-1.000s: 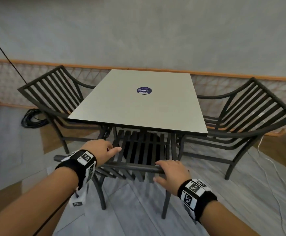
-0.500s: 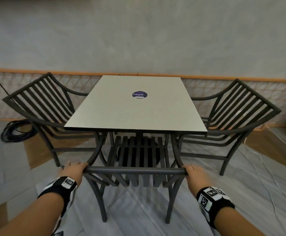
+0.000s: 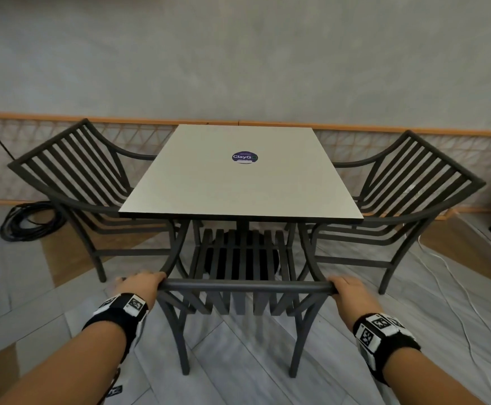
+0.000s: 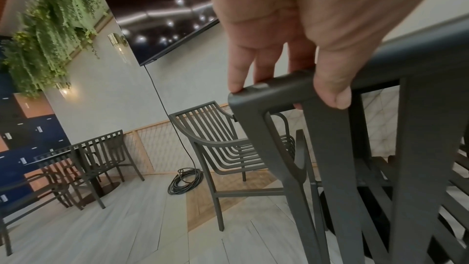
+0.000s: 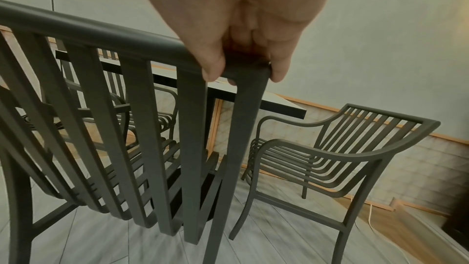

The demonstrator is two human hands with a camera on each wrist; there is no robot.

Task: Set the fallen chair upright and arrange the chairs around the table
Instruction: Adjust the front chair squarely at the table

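A dark grey slatted near chair (image 3: pixel 244 286) stands upright in front of me, its seat partly under the square pale table (image 3: pixel 238 182). My left hand (image 3: pixel 143 285) grips the left end of its top rail (image 4: pixel 286 87), thumb under and fingers over. At the rail's right corner (image 5: pixel 251 71) my right hand (image 3: pixel 346 287) grips the bar. A matching left chair (image 3: pixel 75 176) stands at the table's left side, and a right chair (image 3: pixel 411 185) at its right side, both upright and facing the table.
A coiled black cable (image 3: pixel 28 220) lies on the floor behind the left chair. A white cord (image 3: pixel 454 290) trails across the floor on the right. A wall with a tiled lower band runs behind the table. Another table set (image 4: pixel 83 160) stands far left.
My hands slid outward along the top rail to its two ends. The near chair turned square to the table and moved in toward it.
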